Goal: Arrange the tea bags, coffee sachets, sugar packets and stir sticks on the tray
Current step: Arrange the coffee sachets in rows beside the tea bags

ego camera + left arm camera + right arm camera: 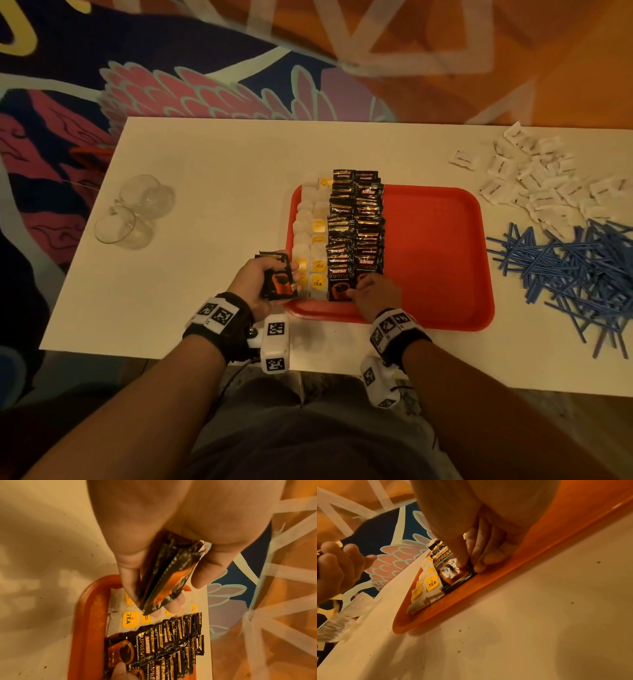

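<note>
A red tray (438, 257) lies on the white table. Its left part holds two rows of tea bags (310, 236) with yellow tags. Beside them run two overlapping columns of black coffee sachets (356, 233). My left hand (274, 274) hovers at the tray's near left corner and grips a small stack of coffee sachets (164, 574). My right hand (471, 563) is down at the near end of the columns. Its thumb presses on the front sachet (448, 563) and its fingers curl at that sachet's right edge. Sugar packets (534, 178) and blue stir sticks (575, 274) lie loose to the tray's right.
Two clear glass cups (137, 212) lie on the table's left side. The tray's right half (445, 274) is bare red plastic. A patterned rug (171, 85) lies beyond the far table edge. The near table edge runs just behind my wrists.
</note>
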Action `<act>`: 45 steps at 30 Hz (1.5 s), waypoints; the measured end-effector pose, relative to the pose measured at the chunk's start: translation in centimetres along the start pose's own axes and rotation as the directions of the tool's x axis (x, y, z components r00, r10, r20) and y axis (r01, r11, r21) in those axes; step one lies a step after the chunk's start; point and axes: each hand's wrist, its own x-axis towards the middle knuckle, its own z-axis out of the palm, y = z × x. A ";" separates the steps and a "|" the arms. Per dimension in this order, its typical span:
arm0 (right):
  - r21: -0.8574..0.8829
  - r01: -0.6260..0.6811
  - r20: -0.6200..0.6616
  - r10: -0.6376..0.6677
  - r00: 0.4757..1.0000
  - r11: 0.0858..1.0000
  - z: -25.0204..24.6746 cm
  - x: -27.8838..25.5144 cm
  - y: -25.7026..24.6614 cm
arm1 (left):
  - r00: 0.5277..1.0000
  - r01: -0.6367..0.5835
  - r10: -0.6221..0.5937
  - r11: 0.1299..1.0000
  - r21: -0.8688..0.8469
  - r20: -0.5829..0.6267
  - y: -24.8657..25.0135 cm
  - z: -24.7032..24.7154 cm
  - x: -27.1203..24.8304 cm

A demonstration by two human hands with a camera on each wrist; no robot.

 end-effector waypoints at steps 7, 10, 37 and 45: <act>-0.072 0.027 -0.020 -0.029 0.999 0.997 -1.3 -0.5 0.0 | 1.000 0.006 -0.007 0.991 0.131 0.007 0.1 0.8 0.2; 0.016 0.061 -0.032 -0.060 0.998 0.998 -2.2 -0.5 -0.3 | 0.999 -0.041 0.036 0.972 0.232 0.025 0.3 1.8 0.2; 0.272 0.399 0.130 -0.444 0.887 0.876 -5.2 -3.9 -4.0 | 0.926 -0.373 0.367 0.839 0.396 0.093 -1.3 7.2 -0.6; 0.153 0.410 0.146 -0.431 0.890 0.899 -5.0 -3.5 -2.4 | 0.854 -0.465 0.519 0.735 0.493 0.030 -2.7 7.2 0.5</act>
